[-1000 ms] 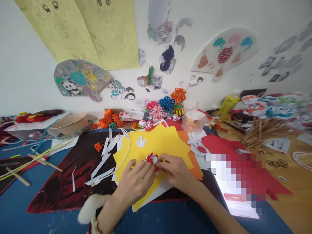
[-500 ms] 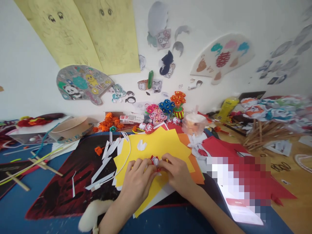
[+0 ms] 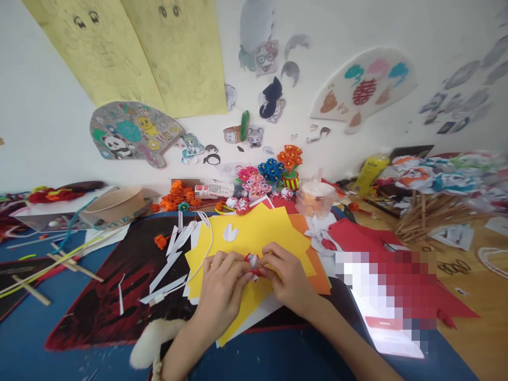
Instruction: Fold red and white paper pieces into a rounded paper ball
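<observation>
Paper flower pinched between both hands, near edge of table

Left edge of table [image 3: 32, 338]: loose wooden sticks [image 3: 59, 260]. Behind them, toward the far left corner, a shallow paper bowl [image 3: 115, 205]. White paper strips [image 3: 170, 259] lie scattered on the black-and-red mat [image 3: 111, 296], just left of the yellow sheet [image 3: 254, 230].

Left hand [image 3: 222, 286]: fingers curled, tips closed on the left side of the paper flower [image 3: 251, 260]. The paper flower is small, red and white, and sits just over the yellow sheet, about midway along the near edge. Right hand [image 3: 289, 279]: thumb and fingertips closed on its right side. The two hands nearly touch.

Far edge, behind the hands: orange flowers [image 3: 177, 193], glue bottle [image 3: 214, 189], clear plastic cup [image 3: 315, 197]. Right of the hands: red paper [image 3: 357, 238]. Toward the right edge: bundle of sticks [image 3: 424, 214].

Handling, judged: very light, soft, easily crushed. The folds would likely spring open if released. Best hold is at the base or outer folds, fingertips only, light pressure, petals not squeezed.
</observation>
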